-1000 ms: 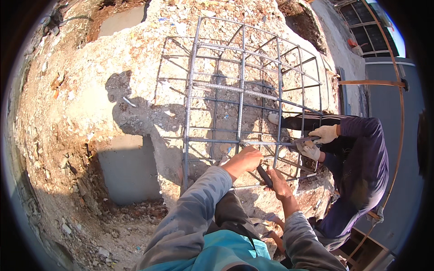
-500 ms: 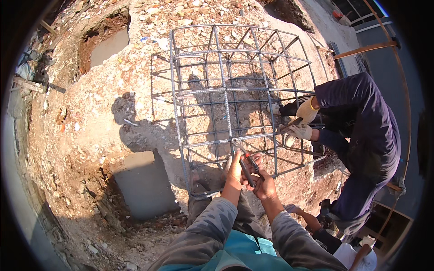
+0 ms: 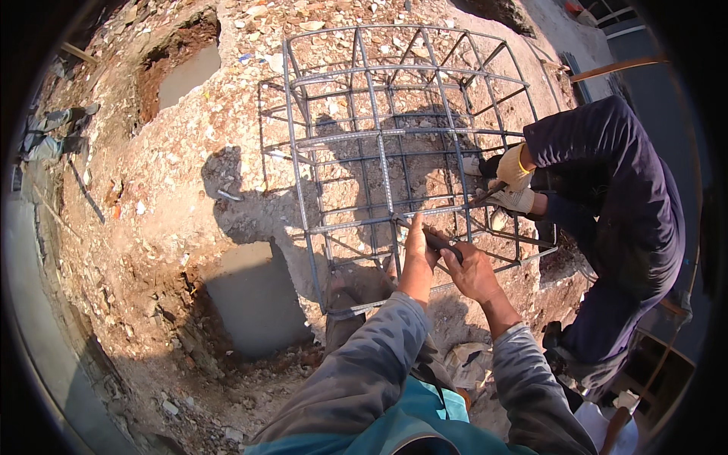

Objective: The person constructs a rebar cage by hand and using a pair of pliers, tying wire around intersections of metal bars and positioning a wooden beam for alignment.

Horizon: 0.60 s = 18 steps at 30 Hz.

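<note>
A steel rebar cage (image 3: 381, 172) stands on the rubble in front of me, its bars crossing in a grid. At its near side I hold pliers (image 3: 446, 246) with dark handles, their tip against a crossing of two bars. My left hand (image 3: 419, 254) is closed around the pliers close to that crossing. Farther back along the handles, my right hand (image 3: 475, 273) is closed on them too. Much of the handles and the jaws is hidden by my fingers or too small to make out.
At the right, a co-worker in dark clothes crouches, a gloved hand (image 3: 516, 168) holding a tool at the cage. Pits with grey floors lie at the near left (image 3: 258, 303) and far left (image 3: 189, 77). A wooden bar (image 3: 618, 68) is at the upper right.
My hands and the pliers have shifted slightly up and right, and the handles now lie flatter. The right hand has moved away from the left. The view has shifted slightly.
</note>
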Motion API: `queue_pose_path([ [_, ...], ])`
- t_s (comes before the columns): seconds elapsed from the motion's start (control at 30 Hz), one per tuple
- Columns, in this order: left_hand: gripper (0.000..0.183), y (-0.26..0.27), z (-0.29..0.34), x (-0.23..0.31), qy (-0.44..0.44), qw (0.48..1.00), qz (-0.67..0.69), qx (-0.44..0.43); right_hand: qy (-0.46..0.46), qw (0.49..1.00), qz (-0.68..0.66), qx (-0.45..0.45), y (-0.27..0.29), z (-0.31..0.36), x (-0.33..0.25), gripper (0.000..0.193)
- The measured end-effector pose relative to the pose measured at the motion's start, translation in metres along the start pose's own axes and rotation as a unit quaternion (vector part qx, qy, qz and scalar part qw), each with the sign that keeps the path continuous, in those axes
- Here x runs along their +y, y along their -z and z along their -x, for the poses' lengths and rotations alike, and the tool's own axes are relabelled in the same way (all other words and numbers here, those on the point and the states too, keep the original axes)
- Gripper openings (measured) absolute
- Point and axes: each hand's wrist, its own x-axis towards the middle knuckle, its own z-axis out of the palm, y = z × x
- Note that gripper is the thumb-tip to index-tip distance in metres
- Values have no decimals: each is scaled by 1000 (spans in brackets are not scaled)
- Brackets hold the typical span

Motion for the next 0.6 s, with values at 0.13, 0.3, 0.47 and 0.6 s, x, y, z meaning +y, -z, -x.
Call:
queue_pose_path([
  [0.13,22,29,-11,-11,-32,995,69,-68,-365,702,-608,-65,-23,9,41,45],
  [0.3,16,19,-13,-11,-68,996,60,-11,-208,967,-149,16,-31,23,37,47],
  [0.47,20,10,-28,-7,-35,993,114,-12,-87,995,5,51,7,-9,12,31],
  [0.6,28,31,-19,-4,-53,964,202,-165,12,988,153,7,27,-35,-14,18],
])
